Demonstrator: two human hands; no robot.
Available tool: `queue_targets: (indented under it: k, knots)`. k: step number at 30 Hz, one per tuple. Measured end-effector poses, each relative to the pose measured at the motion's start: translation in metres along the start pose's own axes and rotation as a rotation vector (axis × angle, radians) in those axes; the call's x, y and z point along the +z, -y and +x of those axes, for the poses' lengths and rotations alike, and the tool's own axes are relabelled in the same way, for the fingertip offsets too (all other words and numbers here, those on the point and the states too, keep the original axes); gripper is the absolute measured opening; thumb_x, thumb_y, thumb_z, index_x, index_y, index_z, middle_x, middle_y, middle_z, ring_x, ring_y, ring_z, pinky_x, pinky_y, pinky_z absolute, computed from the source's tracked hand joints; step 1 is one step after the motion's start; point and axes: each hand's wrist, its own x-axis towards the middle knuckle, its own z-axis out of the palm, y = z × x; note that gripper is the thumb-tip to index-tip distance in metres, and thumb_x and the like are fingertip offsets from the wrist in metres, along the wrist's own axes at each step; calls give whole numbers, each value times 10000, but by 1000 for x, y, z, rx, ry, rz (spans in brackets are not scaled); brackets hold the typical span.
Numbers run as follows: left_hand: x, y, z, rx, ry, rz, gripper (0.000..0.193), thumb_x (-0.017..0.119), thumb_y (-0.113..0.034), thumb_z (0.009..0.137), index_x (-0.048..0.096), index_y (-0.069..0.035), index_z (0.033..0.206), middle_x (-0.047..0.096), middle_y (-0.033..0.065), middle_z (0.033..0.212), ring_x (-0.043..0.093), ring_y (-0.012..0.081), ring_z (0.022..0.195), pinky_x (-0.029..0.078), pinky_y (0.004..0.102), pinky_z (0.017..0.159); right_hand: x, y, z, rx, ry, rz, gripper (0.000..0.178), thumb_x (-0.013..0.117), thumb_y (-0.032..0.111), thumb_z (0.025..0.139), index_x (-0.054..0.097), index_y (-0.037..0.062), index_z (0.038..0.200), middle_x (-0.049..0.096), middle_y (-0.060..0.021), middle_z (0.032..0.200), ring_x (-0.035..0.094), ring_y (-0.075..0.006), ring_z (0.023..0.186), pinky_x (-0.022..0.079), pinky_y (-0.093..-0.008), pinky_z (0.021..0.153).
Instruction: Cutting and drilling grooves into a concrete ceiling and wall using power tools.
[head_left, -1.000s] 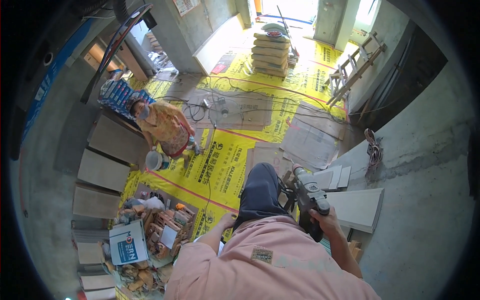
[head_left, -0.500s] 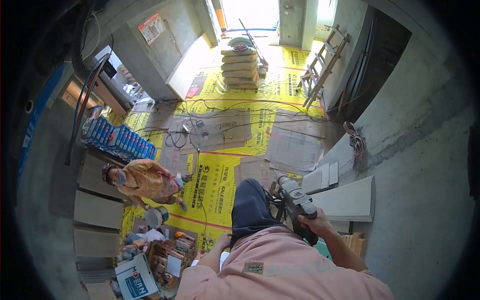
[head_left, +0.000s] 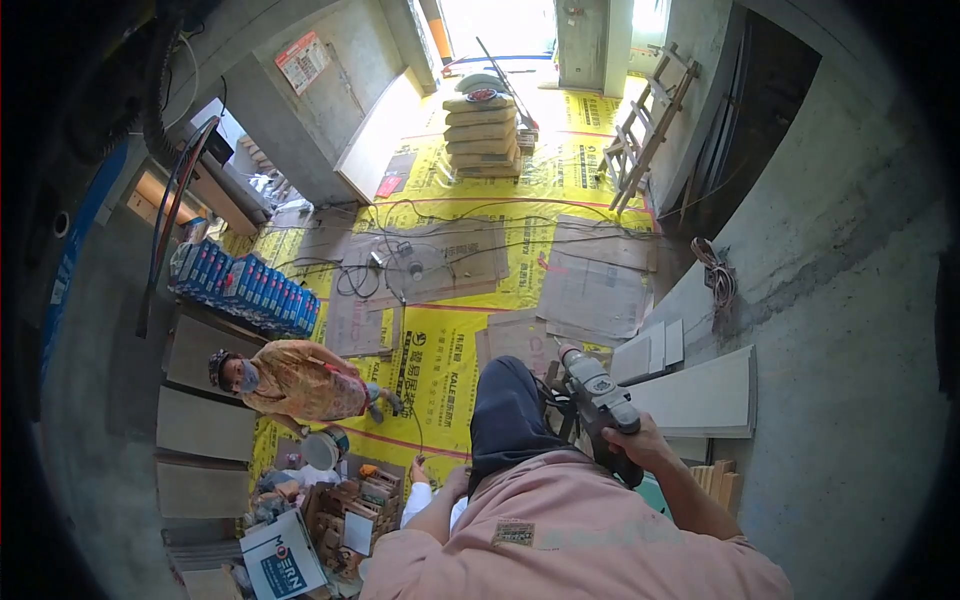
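Here, a power drill (head_left: 598, 402), grey and black, is gripped by the right hand (head_left: 640, 445), whose fingers are clenched around its handle; the tool is held in the air just above the person's raised knee in dark trousers (head_left: 508, 410), with its front end pointed away toward the floor. The left hand (head_left: 455, 482) is seen low beside the pink shirt (head_left: 560, 535), just above a white object; whether it is closed or loose cannot be told. Below and to the left, a cardboard box of small items (head_left: 345, 500) is set on the floor by a white bucket (head_left: 322, 450). A little farther left, another person in an orange patterned shirt (head_left: 300, 382) is seen beside pale tiles (head_left: 205, 425) laid along the left wall. To the right, more pale tiles (head_left: 700, 395) are leaned at the foot of the concrete wall. Beyond, the floor is covered by yellow sheeting (head_left: 440, 350) and flattened cardboard (head_left: 595, 280), with cables trailed across. A row of blue packs (head_left: 245, 285) is stacked at the left. Farthest off, stacked sacks (head_left: 482, 135) and a wooden ladder (head_left: 645, 135) are seen near the bright doorway.
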Motion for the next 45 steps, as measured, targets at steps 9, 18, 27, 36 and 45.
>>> queue_targets:
  k: [9, 18, 27, 36, 45]
  knots:
    - [3, 1, 1, -25, 8, -186, 413, 773, -193, 778, 687, 19, 1122, 722, 139, 1031, 678, 229, 889, 520, 338, 804, 3, 9, -6, 19, -4, 11, 161, 710, 127, 843, 612, 7, 888, 594, -19, 688, 543, -120, 608, 465, -298, 577]
    - [-11, -41, -15, -61, -34, 161, 426, 789, -309, 743, 718, -32, 1059, 724, 173, 1026, 689, 303, 955, 505, 355, 876, 3, 4, -2, 3, 18, 6, 157, 706, 132, 840, 615, 11, 880, 599, -23, 676, 546, -126, 603, 464, -305, 580]
    - [-14, -90, -20, -10, 13, 443, 407, 698, -374, 796, 716, -43, 1031, 695, 224, 1030, 656, 388, 1004, 505, 425, 872, -3, 3, -4, 4, -14, 64, 179, 725, 151, 824, 626, 10, 870, 599, -15, 678, 552, -119, 612, 463, -307, 577]
    - [6, 62, 24, 23, -3, 306, 398, 655, -355, 835, 703, -73, 1111, 695, 224, 1053, 661, 381, 1007, 499, 436, 868, 6, 3, -1, 9, 26, 66, 210, 750, 182, 807, 655, 22, 904, 616, -14, 705, 560, -119, 625, 456, -300, 584]
    - [-12, -35, 0, 114, 10, 349, 280, 576, -202, 860, 697, -37, 1051, 699, 226, 1005, 677, 373, 952, 505, 434, 829, -2, -9, 1, 71, 5, 66, 280, 757, 192, 813, 663, 13, 1008, 656, -39, 776, 605, -129, 678, 494, -314, 640]
